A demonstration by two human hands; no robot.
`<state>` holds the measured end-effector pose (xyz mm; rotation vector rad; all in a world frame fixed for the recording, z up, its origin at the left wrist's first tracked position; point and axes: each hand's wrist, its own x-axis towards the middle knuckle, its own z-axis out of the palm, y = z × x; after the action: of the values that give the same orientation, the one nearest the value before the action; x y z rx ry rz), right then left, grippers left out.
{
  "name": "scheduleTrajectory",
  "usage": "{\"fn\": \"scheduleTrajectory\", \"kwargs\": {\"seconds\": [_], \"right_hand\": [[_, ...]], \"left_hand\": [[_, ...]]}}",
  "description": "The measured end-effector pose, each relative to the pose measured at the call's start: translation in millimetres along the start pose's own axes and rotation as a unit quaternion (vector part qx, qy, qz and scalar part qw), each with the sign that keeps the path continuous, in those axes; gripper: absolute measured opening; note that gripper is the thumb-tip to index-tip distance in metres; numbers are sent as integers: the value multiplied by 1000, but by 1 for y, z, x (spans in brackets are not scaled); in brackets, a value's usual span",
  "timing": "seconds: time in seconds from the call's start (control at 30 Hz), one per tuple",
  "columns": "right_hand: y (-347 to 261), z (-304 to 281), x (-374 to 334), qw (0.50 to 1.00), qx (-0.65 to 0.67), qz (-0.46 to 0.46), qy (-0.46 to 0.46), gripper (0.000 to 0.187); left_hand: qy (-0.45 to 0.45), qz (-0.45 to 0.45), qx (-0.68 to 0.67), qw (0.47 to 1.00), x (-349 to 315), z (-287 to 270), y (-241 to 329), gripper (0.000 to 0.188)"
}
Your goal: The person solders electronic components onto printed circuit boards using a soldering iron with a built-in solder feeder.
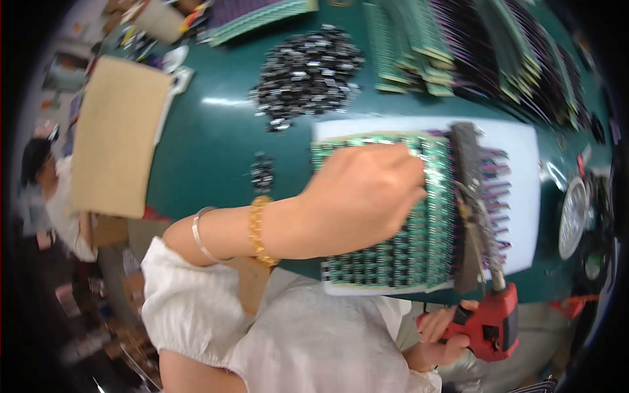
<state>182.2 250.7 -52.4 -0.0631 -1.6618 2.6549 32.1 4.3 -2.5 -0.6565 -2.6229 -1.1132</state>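
Observation:
My left hand, fingers curled closed, is over a panel of green circuit boards set with rows of small dark parts. Whatever its fingertips pinch is hidden beneath the hand. At the lower right, my right hand is wrapped round the handle of a red soldering gun. The gun's long metal tip points up and away, beside a dark bar lying across the panel's right side. Purple and dark wires stick out past the bar. Beneath it all lies a white board.
On the green table lie a large heap and a small heap of black-and-silver parts. Wired board stacks fill the far right. A tan sheet is at left, a round metallic dish at right. Another person is beyond.

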Motion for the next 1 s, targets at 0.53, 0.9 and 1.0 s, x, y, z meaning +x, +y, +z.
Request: {"fn": "scheduleTrajectory", "kwargs": {"seconds": [0.53, 0.9, 1.0], "right_hand": [[-2, 7, 4, 999, -6, -50, -1, 68], [-6, 9, -1, 999, -13, -31, -4, 67], [-7, 10, -2, 999, -16, -24, 13, 67]], "left_hand": [[23, -226, 221, 948, -90, -91, -47, 6], [2, -166, 276, 947, -82, -89, -54, 10], [20, -177, 243, 953, -78, -88, -52, 10]]}}
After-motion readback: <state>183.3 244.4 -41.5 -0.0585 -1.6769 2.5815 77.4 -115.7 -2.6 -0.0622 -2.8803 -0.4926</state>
